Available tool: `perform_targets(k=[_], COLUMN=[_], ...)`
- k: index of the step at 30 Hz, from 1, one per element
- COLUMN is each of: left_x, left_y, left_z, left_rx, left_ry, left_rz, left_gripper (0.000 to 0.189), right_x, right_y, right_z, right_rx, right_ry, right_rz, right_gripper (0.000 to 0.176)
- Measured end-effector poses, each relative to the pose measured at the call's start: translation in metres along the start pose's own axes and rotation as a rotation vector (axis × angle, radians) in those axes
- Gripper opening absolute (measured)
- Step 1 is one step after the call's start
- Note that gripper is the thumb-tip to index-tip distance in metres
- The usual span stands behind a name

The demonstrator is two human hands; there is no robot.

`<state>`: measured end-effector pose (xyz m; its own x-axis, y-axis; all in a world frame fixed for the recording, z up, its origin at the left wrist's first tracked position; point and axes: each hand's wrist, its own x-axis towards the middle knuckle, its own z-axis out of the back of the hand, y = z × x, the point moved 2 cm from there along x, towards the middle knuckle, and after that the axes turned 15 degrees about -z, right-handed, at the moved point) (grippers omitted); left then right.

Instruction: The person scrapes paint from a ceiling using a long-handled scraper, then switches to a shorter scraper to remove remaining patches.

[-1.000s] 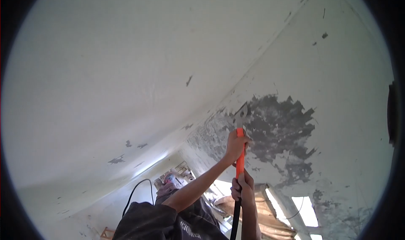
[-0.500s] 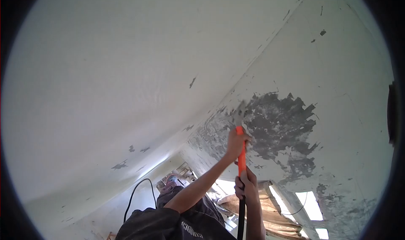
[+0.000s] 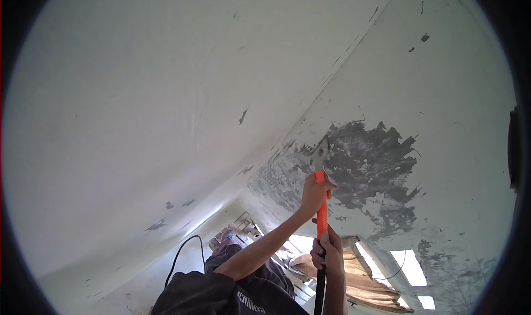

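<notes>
Both my hands hold one long scraper with an orange and black handle (image 3: 322, 218). My left hand (image 3: 316, 194) is closed around the orange part just below the metal head. Lower down, my right hand (image 3: 330, 252) is wrapped round it where orange meets black. The grey metal head (image 3: 321, 152) lies against the white surface at the left edge of a large dark grey patch (image 3: 365, 163) with ragged borders.
A long seam runs diagonally between two white surfaces. A black cable (image 3: 178, 254) loops at lower left. Below are brownish sheeting (image 3: 368, 284), bright openings (image 3: 409, 268) and cluttered planks. A dark object (image 3: 514, 149) stands at the far right edge.
The scraper and both hands have shifted slightly right and down in view. The metal head looks sharper than before. My grip on the handle is unchanged.
</notes>
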<state>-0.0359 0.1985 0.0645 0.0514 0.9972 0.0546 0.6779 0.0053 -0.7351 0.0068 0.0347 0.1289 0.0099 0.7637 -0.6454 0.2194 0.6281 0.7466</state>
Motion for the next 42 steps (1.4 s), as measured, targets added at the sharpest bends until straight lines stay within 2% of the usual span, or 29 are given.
perform_targets(k=[2, 3, 6, 9, 11, 16, 20, 22, 26, 29, 34, 40, 42], left_x=[0.011, 0.014, 0.001, 0.002, 0.008, -0.004, -0.003, -0.005, -0.015, 0.008, -0.010, 0.013, -0.002], left_y=[0.001, 0.000, 0.001, -0.005, -0.005, -0.004, -0.015, -0.009, -0.010, -0.023, -0.003, -0.018, -0.009], left_z=[0.013, 0.020, 0.010, 0.004, 0.008, -0.007, -0.011, -0.006, -0.022, -0.002, -0.011, -0.004, -0.009], left_rx=[0.096, 0.096, 0.089, 0.037, 0.044, 0.049, 0.050, 0.057, 0.055, 0.044, 0.070, 0.025, 0.026], left_ry=[-0.048, -0.007, -0.060, 0.033, 0.022, 0.019, 0.015, 0.078, 0.017, 0.033, 0.037, 0.026, -0.028], left_rz=[0.003, -0.030, 0.006, 0.020, 0.022, 0.017, 0.071, 0.003, 0.039, 0.041, 0.023, 0.017, 0.017], left_gripper=[0.015, 0.014, 0.014, 0.013, 0.015, 0.015, 0.016, 0.016, 0.016, 0.016, 0.017, 0.019, 0.019], right_x=[0.015, 0.020, 0.004, -0.002, 0.003, -0.024, -0.015, -0.013, -0.020, -0.006, -0.025, -0.001, -0.012], right_y=[0.002, 0.001, -0.007, 0.009, 0.009, -0.002, 0.005, -0.011, -0.001, 0.010, -0.005, 0.013, 0.002], right_z=[-0.002, -0.006, -0.007, -0.008, -0.007, -0.004, -0.005, -0.001, 0.003, -0.015, -0.001, -0.009, -0.005], right_rx=[-0.016, 0.029, 0.066, 0.048, 0.050, 0.056, 0.086, 0.104, 0.133, 0.115, 0.141, 0.135, 0.165], right_ry=[0.026, 0.037, -0.015, 0.013, 0.069, -0.048, 0.005, -0.012, -0.001, 0.048, -0.014, 0.089, 0.011], right_rz=[-0.037, -0.047, -0.040, -0.036, -0.034, -0.016, -0.052, -0.028, -0.016, -0.059, -0.015, -0.063, -0.053], right_gripper=[0.046, 0.044, 0.043, 0.042, 0.042, 0.043, 0.043, 0.044, 0.045, 0.053, 0.051, 0.047, 0.047])
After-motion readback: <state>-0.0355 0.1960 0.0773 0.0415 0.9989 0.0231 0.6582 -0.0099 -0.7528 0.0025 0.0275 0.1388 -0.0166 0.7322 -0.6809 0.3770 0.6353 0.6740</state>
